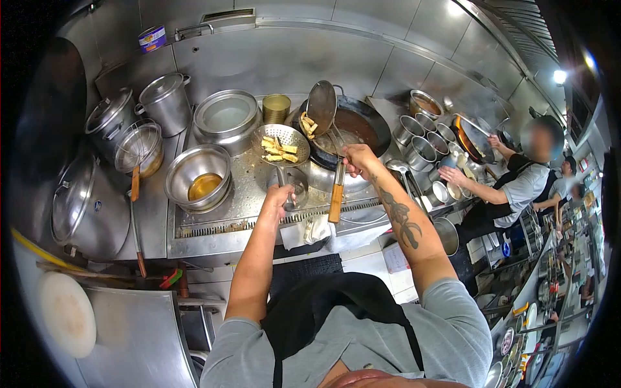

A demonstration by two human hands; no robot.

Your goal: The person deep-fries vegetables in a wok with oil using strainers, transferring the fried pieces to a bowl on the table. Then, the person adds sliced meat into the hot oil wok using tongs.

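My left hand [279, 198] is closed around the handle of a perforated skimmer [266, 134]. Several yellow-brown fried pieces [279, 150] lie in its bowl. My right hand [359, 160] grips a wire-mesh strainer [322, 107] by its wood-ended handle. The strainer is tipped on its side, with more fried pieces at its lower left edge, close to the skimmer's rim. Beneath and behind it sits a large dark wok [372, 119] holding brown liquid. Left of the skimmer is a steel bowl [194, 169] with amber liquid at its bottom.
Lidded pots [165, 97] and a sieve over a bowl [139, 147] stand at left. A lidded round pan [225, 113] and a gold tin [276, 107] line the back. Several steel containers [420, 152] stand at right, near a co-worker [517, 187] handling an orange-edged wok [469, 141].
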